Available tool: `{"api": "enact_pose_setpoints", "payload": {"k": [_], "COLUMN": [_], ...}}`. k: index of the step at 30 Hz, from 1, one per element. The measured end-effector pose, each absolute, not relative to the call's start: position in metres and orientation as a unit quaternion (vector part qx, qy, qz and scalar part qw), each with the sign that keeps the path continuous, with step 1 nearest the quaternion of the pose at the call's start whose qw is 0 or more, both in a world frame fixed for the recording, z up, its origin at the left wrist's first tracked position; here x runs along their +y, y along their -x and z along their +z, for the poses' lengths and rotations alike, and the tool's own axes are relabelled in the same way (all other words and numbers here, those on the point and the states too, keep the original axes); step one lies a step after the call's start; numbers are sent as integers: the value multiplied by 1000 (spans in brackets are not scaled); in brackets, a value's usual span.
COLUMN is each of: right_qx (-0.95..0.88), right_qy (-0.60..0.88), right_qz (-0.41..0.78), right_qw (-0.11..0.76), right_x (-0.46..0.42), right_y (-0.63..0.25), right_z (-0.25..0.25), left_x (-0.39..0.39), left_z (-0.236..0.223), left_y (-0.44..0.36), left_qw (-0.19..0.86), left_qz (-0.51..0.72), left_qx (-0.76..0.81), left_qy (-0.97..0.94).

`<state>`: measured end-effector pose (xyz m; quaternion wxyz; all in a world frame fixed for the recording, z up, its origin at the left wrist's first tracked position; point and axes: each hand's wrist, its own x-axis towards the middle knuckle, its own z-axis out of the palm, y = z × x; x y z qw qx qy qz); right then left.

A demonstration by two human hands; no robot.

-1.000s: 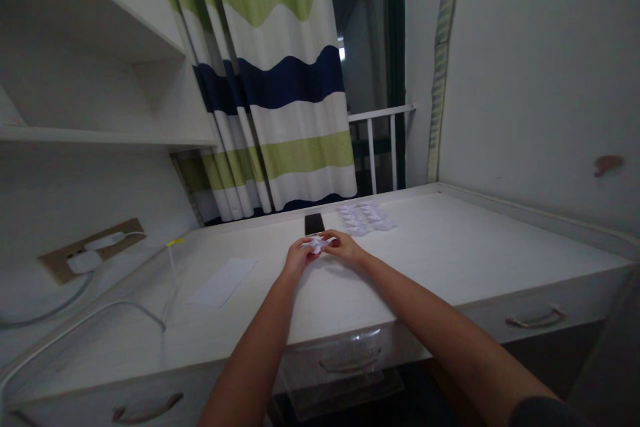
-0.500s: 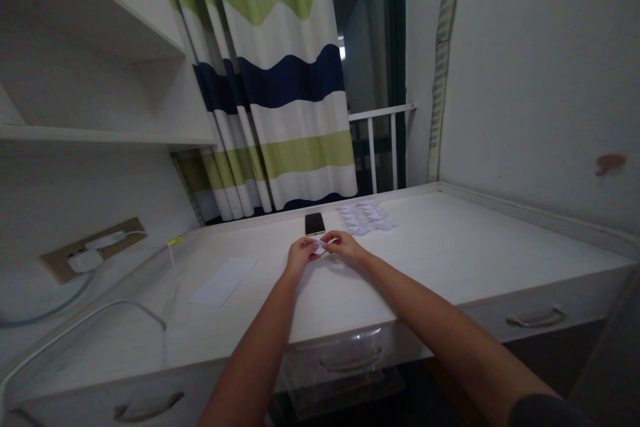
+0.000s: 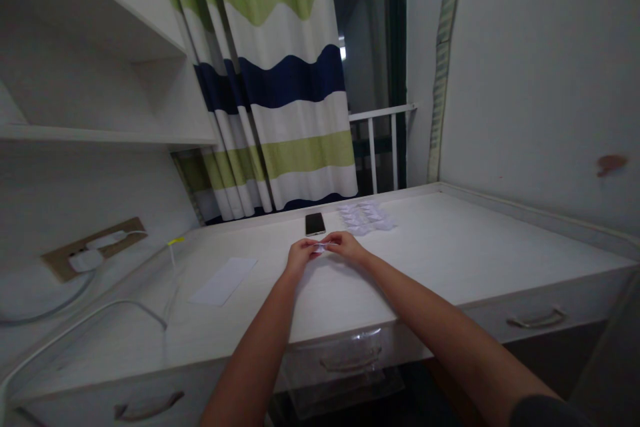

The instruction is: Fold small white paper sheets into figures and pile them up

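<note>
Between my two hands is a small piece of folded white paper [image 3: 321, 248], held just above the desk. My left hand [image 3: 301, 255] pinches its left side, fingers closed. On the right side my right hand [image 3: 345, 247] grips it the same way. The paper's exact shape is partly hidden by my fingers. Several folded white paper pieces [image 3: 367, 217] lie in rows behind my right hand. A dark-screened phone [image 3: 315, 223] lies just beyond my fingertips. Flat white sheets of paper [image 3: 225, 281] rest on the desk to the left of my hands.
The white desk [image 3: 430, 247] has raised edges at the back and right, and drawers with handles [image 3: 537, 319] in front. A white cable [image 3: 125, 302] runs along the left side, below a wall socket with plugs [image 3: 87, 259]. A striped curtain [image 3: 300, 80] hangs behind.
The folded paper between my fingers has tilted and now shows a narrower face. My hands have barely shifted, and everything else stays where it was.
</note>
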<state>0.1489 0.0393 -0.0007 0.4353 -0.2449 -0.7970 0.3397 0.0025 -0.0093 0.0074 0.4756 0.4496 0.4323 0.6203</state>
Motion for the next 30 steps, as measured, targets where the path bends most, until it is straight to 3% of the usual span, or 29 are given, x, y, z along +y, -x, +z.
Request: {"api": "enact_pose_setpoints", "payload": {"k": [10, 15, 24, 30], "right_qx": [-790, -764, -643, -689], "right_qy": [199, 246, 283, 267], "right_qz": [373, 402, 547, 497], "right_qw": [444, 441, 455, 456], "right_x": [39, 39, 36, 31], "right_y": [-153, -154, -153, -153], "right_z": [4, 7, 9, 11], "left_x": [-11, -13, -10, -8], "left_z": [11, 12, 9, 10], "left_y": [-2, -2, -6, -3], "left_qw": [542, 548, 504, 467], "left_qz": [627, 612, 607, 611], "left_qx": [369, 344, 357, 414], "left_qy": [-421, -455, -500, -487]}}
